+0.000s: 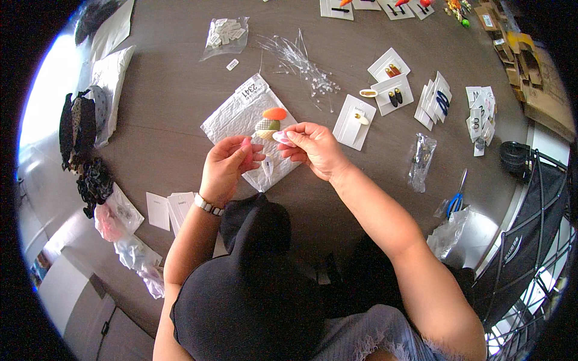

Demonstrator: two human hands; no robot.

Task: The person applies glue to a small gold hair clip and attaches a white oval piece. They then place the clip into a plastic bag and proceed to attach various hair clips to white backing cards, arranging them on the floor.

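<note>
Over a white padded mailer (232, 111), my two hands are close together. My left hand (223, 165) pinches a small pink piece (247, 153), mostly covered by the fingers. Between the thumb and fingertips of my right hand (316, 147) is a pink-and-white oval hair clip (282, 138). Just beyond my fingertips lie an orange oval clip (274, 114), a checked green-grey one (267, 125) and a yellowish one (265, 135) on the mailer. A white card (346, 132) carrying a cream oval clip (361, 118) lies right of my right hand.
Plastic tag fasteners (307, 72) and a bag of small white tags (226, 36) lie beyond the mailer. Carded clips (391, 93), hair ties on cards (432, 101) and blue-handled scissors (456, 204) sit at the right. Scrunchies (93, 180) line the left edge.
</note>
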